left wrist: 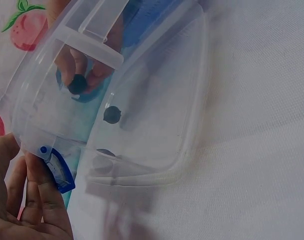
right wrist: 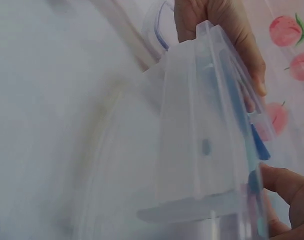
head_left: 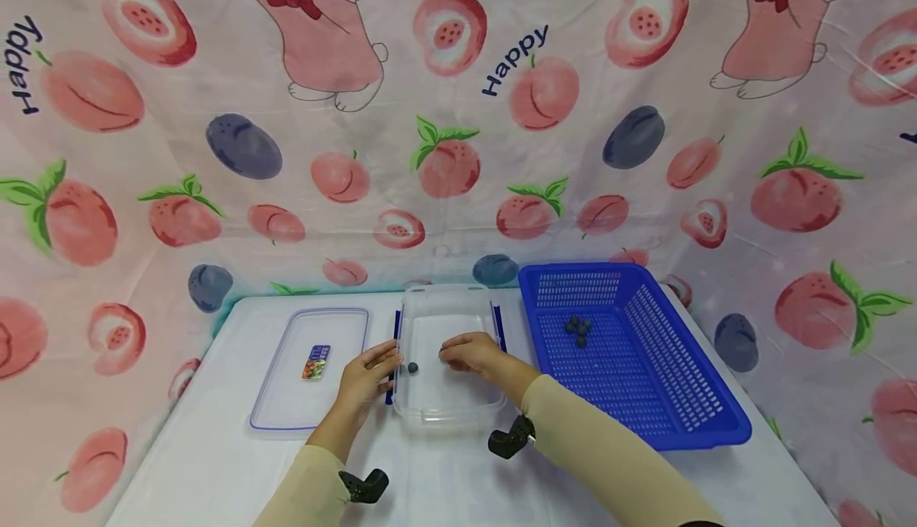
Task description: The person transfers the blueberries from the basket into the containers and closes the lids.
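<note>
A clear plastic box (head_left: 458,417) with blue side clips stands in the middle of the white table. My left hand (head_left: 364,376) grips its left side, thumb and fingers at the rim by a blue clip (left wrist: 61,172). Over the inside of the box, my right hand (head_left: 473,354) pinches a dark round blueberry (left wrist: 78,84) between thumb and fingers. Another blueberry (head_left: 412,368) lies on the box floor, near the left wall. In the right wrist view the right hand (right wrist: 291,197) appears at the lower right, partly cut off.
A blue perforated basket (head_left: 705,438) stands to the right, with several blueberries (head_left: 578,328) towards its back. On the left lies a clear lid (head_left: 275,411) with a blue edge and a colourful label (head_left: 316,362). A fruit-printed curtain (head_left: 444,232) hangs behind the table.
</note>
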Demonstrator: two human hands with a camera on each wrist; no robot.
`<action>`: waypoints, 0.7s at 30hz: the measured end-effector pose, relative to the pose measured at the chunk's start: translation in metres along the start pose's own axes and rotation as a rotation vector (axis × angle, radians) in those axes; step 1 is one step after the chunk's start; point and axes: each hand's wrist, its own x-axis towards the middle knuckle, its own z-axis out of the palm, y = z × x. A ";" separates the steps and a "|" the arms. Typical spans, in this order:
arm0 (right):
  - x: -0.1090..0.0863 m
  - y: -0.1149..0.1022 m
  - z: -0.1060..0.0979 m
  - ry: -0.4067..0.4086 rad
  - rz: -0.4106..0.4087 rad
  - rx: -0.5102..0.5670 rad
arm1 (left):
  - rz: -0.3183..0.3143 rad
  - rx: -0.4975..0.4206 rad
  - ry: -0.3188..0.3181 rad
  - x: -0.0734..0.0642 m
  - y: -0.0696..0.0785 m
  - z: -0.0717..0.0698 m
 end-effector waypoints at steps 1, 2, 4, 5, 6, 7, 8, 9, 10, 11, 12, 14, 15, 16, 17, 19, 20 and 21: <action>0.001 0.001 0.001 0.005 0.002 0.001 | 0.001 0.001 0.001 0.000 0.000 0.000; 0.002 0.002 0.001 0.013 0.003 -0.001 | 0.001 -0.001 0.002 0.000 0.000 0.000; 0.004 0.004 0.003 0.030 0.002 -0.007 | 0.002 -0.005 0.002 0.000 -0.001 0.000; 0.004 0.005 0.004 0.038 0.006 -0.006 | 0.001 -0.005 0.002 0.000 -0.001 0.000; 0.005 0.006 0.004 0.047 0.006 -0.010 | -0.001 -0.007 0.003 -0.001 -0.001 0.000; 0.005 0.007 0.005 0.054 0.011 -0.014 | -0.002 -0.005 0.002 -0.001 -0.001 0.000; 0.006 0.007 0.005 0.059 0.014 -0.021 | -0.005 -0.007 0.003 -0.001 -0.001 0.001; 0.006 0.008 0.006 0.066 0.020 -0.028 | -0.007 -0.007 0.002 -0.001 -0.001 0.001; 0.006 0.009 0.006 0.071 0.023 -0.035 | -0.011 -0.008 0.003 -0.001 -0.001 0.001; 0.007 0.010 0.007 0.075 0.027 -0.040 | -0.013 -0.008 0.004 -0.001 -0.001 0.001; 0.007 0.011 0.007 0.078 0.027 -0.046 | -0.013 -0.010 0.005 -0.001 -0.001 0.001; 0.008 0.012 0.008 0.086 0.032 -0.050 | -0.013 -0.011 0.006 -0.002 -0.001 0.001; 0.008 0.013 0.008 0.089 0.030 -0.051 | -0.012 -0.010 0.006 -0.002 -0.001 0.001; 0.008 0.013 0.008 0.091 0.027 -0.053 | -0.012 -0.010 0.007 -0.002 -0.001 0.001; 0.008 0.014 0.008 0.093 0.027 -0.054 | -0.011 -0.010 0.007 -0.002 -0.001 0.001; 0.008 0.014 0.009 0.096 0.026 -0.062 | -0.010 -0.009 0.007 -0.002 -0.001 0.001; 0.009 0.015 0.009 0.098 0.029 -0.066 | -0.009 -0.009 0.007 -0.002 -0.001 0.001; 0.009 0.015 0.008 0.099 0.033 -0.067 | -0.009 -0.009 0.006 -0.002 -0.001 0.001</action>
